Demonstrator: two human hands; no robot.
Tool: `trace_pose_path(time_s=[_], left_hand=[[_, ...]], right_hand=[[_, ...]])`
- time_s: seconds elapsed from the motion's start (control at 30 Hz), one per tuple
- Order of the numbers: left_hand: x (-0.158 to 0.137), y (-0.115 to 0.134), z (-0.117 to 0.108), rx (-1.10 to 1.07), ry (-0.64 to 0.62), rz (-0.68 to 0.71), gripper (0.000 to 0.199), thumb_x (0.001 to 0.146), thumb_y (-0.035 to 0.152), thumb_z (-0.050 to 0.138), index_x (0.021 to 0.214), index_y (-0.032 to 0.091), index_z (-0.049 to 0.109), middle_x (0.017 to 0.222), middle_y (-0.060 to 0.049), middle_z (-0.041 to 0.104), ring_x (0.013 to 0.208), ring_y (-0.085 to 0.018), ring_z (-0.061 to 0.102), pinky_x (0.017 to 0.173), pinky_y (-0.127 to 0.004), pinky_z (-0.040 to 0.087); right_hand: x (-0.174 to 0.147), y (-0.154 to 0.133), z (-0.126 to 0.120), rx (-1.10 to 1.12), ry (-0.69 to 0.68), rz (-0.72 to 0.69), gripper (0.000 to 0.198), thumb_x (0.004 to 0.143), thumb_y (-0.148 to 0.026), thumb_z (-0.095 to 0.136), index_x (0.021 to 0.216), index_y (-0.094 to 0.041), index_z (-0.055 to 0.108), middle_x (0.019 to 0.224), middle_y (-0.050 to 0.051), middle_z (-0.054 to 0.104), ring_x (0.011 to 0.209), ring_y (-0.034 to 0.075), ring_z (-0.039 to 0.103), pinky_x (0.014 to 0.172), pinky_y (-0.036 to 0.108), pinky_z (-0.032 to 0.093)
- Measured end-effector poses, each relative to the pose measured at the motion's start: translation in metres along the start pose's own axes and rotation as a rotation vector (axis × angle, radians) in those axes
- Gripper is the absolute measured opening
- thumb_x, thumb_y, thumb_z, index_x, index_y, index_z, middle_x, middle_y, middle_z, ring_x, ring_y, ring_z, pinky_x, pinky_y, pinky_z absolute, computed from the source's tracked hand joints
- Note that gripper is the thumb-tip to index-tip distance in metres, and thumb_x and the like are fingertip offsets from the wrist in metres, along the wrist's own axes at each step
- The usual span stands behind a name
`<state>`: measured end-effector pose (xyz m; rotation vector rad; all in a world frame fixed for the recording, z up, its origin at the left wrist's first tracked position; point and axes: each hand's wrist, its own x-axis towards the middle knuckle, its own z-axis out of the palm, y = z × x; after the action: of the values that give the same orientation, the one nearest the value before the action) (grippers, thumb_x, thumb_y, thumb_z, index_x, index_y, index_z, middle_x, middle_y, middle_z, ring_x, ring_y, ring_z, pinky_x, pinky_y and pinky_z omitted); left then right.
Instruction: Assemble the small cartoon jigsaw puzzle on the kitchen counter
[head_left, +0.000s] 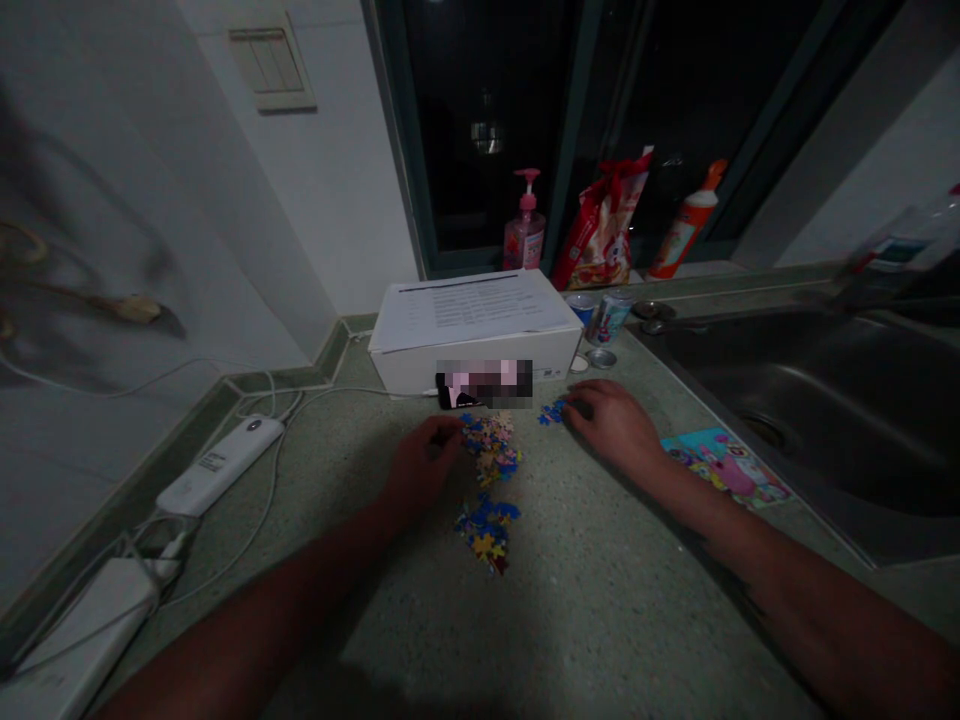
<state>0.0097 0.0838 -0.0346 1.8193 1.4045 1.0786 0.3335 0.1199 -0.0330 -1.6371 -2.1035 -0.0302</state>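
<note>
Loose jigsaw puzzle pieces lie in a mixed pile on the green counter, pink, blue and yellow. My left hand is at the pile's left edge, fingers bent and drawn together; what is between the tips is hidden. To the right, a small cluster of blue puzzle pieces lies apart from the pile. My right hand has its thumb and forefinger closed at the edge of this cluster, on a blue piece. Nearer to me is another heap of puzzle pieces, blue, yellow and dark red.
Behind the pieces, a phone leans on a white box. A colourful picture sheet lies beside my right forearm, near the sink. Cans stand beside the box. A power bank and cables lie left.
</note>
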Motion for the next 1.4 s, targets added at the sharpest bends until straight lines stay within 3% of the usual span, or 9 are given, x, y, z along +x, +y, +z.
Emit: trace_pose_path(time_s=[0.2,0.37,0.47,0.63,0.83,0.97,1.4], left_hand=[[0.001,0.0,0.001,0.01,0.009,-0.01,0.018,0.093,0.027,0.062,0.107,0.022,0.073,0.103,-0.006,0.079,0.093,-0.021,0.073,0.088,-0.039,0.058],[0.0,0.001,0.001,0.053,0.007,-0.002,0.019,0.094,0.027,0.063,0.108,0.022,0.073,0.101,-0.005,0.079,0.091,-0.021,0.073,0.087,-0.038,0.058],[0.0,-0.001,0.001,0.08,0.015,0.004,0.019,0.094,0.025,0.063,0.109,0.021,0.074,0.101,-0.005,0.079,0.091,-0.021,0.073,0.087,-0.037,0.058],[0.001,-0.004,0.0,0.191,-0.01,0.037,0.019,0.092,0.017,0.064,0.108,0.02,0.073,0.103,-0.005,0.076,0.094,-0.021,0.072,0.088,-0.037,0.058],[0.002,0.003,-0.001,0.455,-0.101,0.217,0.027,0.09,0.01,0.067,0.113,0.02,0.077,0.11,-0.008,0.073,0.109,-0.026,0.065,0.103,-0.044,0.053],[0.001,0.004,0.001,0.561,-0.137,0.245,0.027,0.094,0.015,0.067,0.119,0.021,0.077,0.112,-0.009,0.072,0.109,-0.028,0.063,0.104,-0.047,0.052],[0.003,0.001,0.004,0.566,-0.137,0.273,0.021,0.096,0.019,0.068,0.115,0.022,0.077,0.109,-0.008,0.072,0.107,-0.027,0.062,0.1,-0.046,0.052]], right_hand=[[-0.001,-0.001,0.002,-0.044,0.008,-0.01,0.023,0.095,-0.025,0.063,0.105,-0.015,0.081,0.116,0.017,0.075,0.109,0.036,0.069,0.099,0.052,0.057],[-0.001,-0.011,-0.003,0.095,0.265,-0.099,0.026,0.096,-0.025,0.058,0.112,-0.017,0.077,0.122,0.017,0.073,0.116,0.035,0.067,0.103,0.057,0.056],[-0.004,-0.022,-0.004,0.166,0.335,-0.201,0.023,0.098,-0.023,0.057,0.111,-0.019,0.075,0.122,0.015,0.073,0.117,0.033,0.068,0.103,0.056,0.057],[-0.011,-0.035,0.004,0.202,0.268,-0.334,0.02,0.098,-0.019,0.058,0.11,-0.02,0.073,0.122,0.014,0.073,0.119,0.031,0.068,0.104,0.055,0.057],[-0.011,-0.036,0.01,0.219,0.247,-0.363,0.022,0.096,-0.018,0.059,0.113,-0.021,0.073,0.124,0.013,0.073,0.121,0.032,0.067,0.104,0.057,0.057],[-0.013,-0.041,0.01,0.242,0.232,-0.375,0.022,0.097,-0.018,0.058,0.112,-0.022,0.073,0.122,0.012,0.074,0.122,0.032,0.067,0.105,0.057,0.056],[-0.02,-0.064,0.012,0.276,0.152,-0.462,0.023,0.098,-0.017,0.058,0.115,-0.021,0.073,0.125,0.013,0.074,0.124,0.031,0.066,0.106,0.057,0.055]])
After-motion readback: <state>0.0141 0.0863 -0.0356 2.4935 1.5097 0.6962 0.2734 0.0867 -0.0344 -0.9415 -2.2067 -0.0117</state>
